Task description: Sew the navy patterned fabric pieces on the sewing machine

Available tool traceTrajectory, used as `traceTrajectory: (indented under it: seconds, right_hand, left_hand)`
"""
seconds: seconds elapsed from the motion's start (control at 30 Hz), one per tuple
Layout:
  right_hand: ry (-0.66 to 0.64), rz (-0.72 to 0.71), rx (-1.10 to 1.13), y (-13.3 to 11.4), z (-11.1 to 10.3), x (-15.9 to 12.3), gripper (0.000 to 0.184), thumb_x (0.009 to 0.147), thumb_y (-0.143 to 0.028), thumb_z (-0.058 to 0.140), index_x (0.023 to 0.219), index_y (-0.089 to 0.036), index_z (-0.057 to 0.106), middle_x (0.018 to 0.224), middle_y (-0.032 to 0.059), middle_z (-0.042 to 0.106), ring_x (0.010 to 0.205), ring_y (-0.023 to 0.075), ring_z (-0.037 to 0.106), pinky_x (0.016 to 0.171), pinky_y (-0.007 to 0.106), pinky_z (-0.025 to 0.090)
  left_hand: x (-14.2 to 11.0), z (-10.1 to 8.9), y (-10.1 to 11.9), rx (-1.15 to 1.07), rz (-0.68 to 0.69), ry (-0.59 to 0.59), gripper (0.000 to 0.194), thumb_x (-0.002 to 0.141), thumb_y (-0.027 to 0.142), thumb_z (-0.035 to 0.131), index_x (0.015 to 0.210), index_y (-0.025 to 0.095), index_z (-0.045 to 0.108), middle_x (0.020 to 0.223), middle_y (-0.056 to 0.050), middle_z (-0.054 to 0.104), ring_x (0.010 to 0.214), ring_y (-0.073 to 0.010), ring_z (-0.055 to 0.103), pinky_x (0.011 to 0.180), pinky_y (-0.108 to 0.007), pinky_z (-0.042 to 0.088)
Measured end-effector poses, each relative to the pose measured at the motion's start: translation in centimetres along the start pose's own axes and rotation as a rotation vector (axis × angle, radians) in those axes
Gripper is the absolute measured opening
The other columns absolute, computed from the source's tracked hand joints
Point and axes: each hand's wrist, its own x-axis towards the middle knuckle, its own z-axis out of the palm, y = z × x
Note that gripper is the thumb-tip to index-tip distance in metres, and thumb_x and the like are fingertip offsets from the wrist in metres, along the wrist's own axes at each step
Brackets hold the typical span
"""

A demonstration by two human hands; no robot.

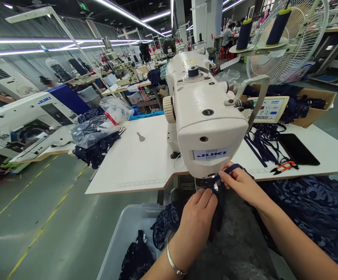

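A white sewing machine stands in front of me, its head hiding most of the needle area. Just below that head, my left hand is closed on dark navy fabric, its fingertips near the needle area. To the right of the head my right hand pinches a narrow navy strap, which loops over the fingers. Part of a navy lace garment hangs left of my left hand. The exact spot where strap and fabric meet is hidden.
A clear plastic bin holding navy garments is at lower left. On the table's right lie a black phone, orange thread snips and navy straps. More navy lace fabric drapes at right. A bagged bundle sits left.
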Motion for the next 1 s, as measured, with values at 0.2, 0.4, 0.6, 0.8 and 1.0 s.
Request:
traceTrajectory:
  seconds: [0.2,0.4,0.6,0.8,1.0]
  right_hand:
    - [-0.004,-0.012,-0.091,0.5,-0.1,0.0,0.028,0.093,-0.047,0.053,0.108,-0.023,0.053,0.078,-0.0015,0.053,0.067,0.0162,0.05,0.059,0.028,0.041]
    - [-0.036,0.015,-0.106,1.0,0.3,0.1,0.027,0.09,-0.048,0.056,0.1,-0.022,0.059,0.072,-0.0018,0.052,0.064,0.0167,0.049,0.056,0.028,0.04]
    - [-0.019,0.038,-0.125,1.2,1.0,0.2,0.03,0.089,-0.05,0.058,0.096,-0.022,0.061,0.067,-0.0034,0.048,0.061,0.0158,0.048,0.055,0.028,0.04]
    - [-0.142,0.13,0.054,0.1,-0.2,-0.2,0.034,0.082,-0.049,0.068,0.099,-0.02,0.062,0.076,0.0007,0.06,0.071,0.0186,0.059,0.066,0.032,0.049]
    - [-0.114,0.112,0.066,-0.1,-0.5,0.2,0.033,0.081,-0.051,0.068,0.084,-0.018,0.062,0.071,0.0006,0.062,0.065,0.0166,0.06,0.064,0.031,0.05]
  left_hand:
    - [-1.1,0.2,-1.1,-0.17,0.005,0.082,0.018,0.097,0.01,0.044,0.109,0.015,0.056,0.119,-0.009,0.063,0.115,-0.0163,0.057,0.101,-0.03,0.051]
    - [-1.1,0.3,-1.1,0.021,0.14,0.045,0.033,0.097,0.009,0.041,0.127,0.01,0.053,0.128,-0.012,0.061,0.118,-0.0185,0.057,0.102,-0.033,0.051]
    - [-0.9,-0.5,-1.0,0.171,0.204,0.087,0.036,0.099,0.011,0.036,0.13,0.01,0.054,0.128,-0.01,0.062,0.116,-0.0198,0.057,0.099,-0.035,0.049]
    - [-0.6,-0.2,-0.7,0.18,0.18,0.114,0.029,0.097,0.011,0.044,0.122,0.011,0.059,0.118,-0.011,0.066,0.11,-0.0199,0.061,0.095,-0.035,0.051]
    - [-0.1,-0.8,-0.1,0.133,0.181,0.055,0.027,0.097,0.009,0.038,0.113,0.01,0.06,0.11,-0.012,0.066,0.101,-0.02,0.063,0.088,-0.033,0.055]
